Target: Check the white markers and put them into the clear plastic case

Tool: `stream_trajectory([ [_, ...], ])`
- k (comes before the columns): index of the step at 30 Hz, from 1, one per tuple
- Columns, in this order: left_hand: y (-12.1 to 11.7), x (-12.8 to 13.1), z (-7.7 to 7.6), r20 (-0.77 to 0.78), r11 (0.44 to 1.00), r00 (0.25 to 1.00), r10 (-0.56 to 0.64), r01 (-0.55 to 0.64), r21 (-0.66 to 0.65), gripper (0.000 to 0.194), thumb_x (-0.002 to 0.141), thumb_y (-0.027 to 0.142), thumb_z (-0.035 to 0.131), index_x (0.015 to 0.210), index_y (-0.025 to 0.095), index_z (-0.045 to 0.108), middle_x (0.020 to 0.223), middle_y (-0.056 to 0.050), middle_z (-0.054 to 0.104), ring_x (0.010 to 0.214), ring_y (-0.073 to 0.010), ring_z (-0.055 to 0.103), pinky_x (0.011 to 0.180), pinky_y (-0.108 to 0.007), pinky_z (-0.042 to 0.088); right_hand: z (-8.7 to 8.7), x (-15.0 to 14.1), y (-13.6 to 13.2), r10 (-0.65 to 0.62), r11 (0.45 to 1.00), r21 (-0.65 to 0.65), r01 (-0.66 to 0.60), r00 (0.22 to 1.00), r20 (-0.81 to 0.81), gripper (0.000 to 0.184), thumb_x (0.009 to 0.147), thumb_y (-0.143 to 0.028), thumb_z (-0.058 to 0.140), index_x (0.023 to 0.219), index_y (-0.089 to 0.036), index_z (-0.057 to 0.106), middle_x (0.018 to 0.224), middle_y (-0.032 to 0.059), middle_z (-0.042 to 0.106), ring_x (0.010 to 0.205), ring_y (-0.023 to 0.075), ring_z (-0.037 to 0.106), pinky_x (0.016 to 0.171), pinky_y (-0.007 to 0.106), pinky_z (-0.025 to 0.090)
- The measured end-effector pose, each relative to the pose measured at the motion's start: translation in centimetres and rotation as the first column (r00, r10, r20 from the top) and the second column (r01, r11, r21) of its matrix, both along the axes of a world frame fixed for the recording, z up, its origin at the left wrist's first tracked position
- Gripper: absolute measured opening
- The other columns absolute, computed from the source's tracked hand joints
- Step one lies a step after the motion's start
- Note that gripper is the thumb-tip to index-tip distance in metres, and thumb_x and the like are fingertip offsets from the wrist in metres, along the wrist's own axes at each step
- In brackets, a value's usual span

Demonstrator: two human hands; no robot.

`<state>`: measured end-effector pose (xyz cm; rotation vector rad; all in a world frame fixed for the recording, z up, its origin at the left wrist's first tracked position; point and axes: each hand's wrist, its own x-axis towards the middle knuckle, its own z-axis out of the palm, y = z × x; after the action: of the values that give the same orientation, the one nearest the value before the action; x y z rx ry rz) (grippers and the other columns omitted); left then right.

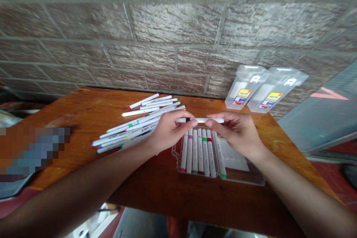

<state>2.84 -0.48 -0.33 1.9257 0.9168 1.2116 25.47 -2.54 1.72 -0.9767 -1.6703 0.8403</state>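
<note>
A white marker point(202, 120) with a black band lies level between my two hands. My left hand point(172, 128) pinches its banded end. At the other end, the thumb and fingers of my right hand point(237, 130) are closed on it. Just below sits a clear plastic case point(245, 180), holding several white markers point(199, 152) side by side with purple, green and red bands. The case's right part shows a white sheet point(232, 156). Left of my left hand, a loose pile of white markers point(139, 122) with coloured ends lies on the table, partly hidden by that hand.
Two translucent plastic containers point(244, 87) with yellow labels stand at the table's back right, against the brick wall point(178, 26). A dark flat device point(19, 189), partly blurred out, is at the left edge. The wooden table point(156, 189) ends close in front of me.
</note>
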Motion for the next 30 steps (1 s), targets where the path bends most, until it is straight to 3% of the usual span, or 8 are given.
stream_trajectory([
  [5,0.3,0.0,-0.3,0.090,0.995,0.996,-0.026,0.034,-0.091,0.027,0.094,0.043,0.073,0.097,0.016,0.075,0.078,-0.002,0.070,0.060,-0.0108,0.059,0.054,-0.021,0.047,0.5,0.2,0.0,0.039,0.995,-0.093,-0.043,0.998,-0.044,0.031,0.087,-0.044,0.085,0.104,-0.019,0.084,0.065,0.0012,0.075,0.048,0.0117,0.061,0.045,0.025,0.051],
  [10,0.2,0.0,-0.1,0.157,0.987,0.987,-0.020,0.044,-0.153,0.028,0.092,0.043,0.075,0.097,0.015,0.073,0.081,-0.001,0.069,0.057,-0.0091,0.058,0.051,-0.021,0.046,1.0,0.2,-0.1,0.042,0.987,-0.152,-0.060,0.992,-0.115,0.026,0.087,-0.043,0.086,0.101,-0.021,0.084,0.069,0.0018,0.077,0.051,0.0117,0.063,0.048,0.024,0.053],
  [21,0.0,-0.1,0.7,0.169,0.977,0.986,-0.004,0.040,-0.209,0.026,0.091,0.042,0.074,0.087,0.016,0.070,0.067,0.003,0.061,0.052,-0.0083,0.052,0.048,-0.020,0.042,0.7,0.6,0.1,0.106,0.983,-0.140,-0.122,0.987,-0.119,0.023,0.092,-0.040,0.080,0.108,-0.025,0.085,0.094,0.0067,0.085,0.059,0.0151,0.070,0.052,0.028,0.059],
  [30,0.1,0.0,0.9,0.154,0.983,0.988,-0.007,0.035,-0.179,0.027,0.092,0.042,0.073,0.084,0.017,0.070,0.068,0.002,0.062,0.053,-0.0085,0.051,0.048,-0.020,0.040,0.5,0.8,0.2,0.149,0.969,-0.172,-0.178,0.975,-0.166,0.023,0.094,-0.040,0.078,0.110,-0.026,0.085,0.092,0.0064,0.085,0.060,0.0159,0.072,0.055,0.029,0.060],
])
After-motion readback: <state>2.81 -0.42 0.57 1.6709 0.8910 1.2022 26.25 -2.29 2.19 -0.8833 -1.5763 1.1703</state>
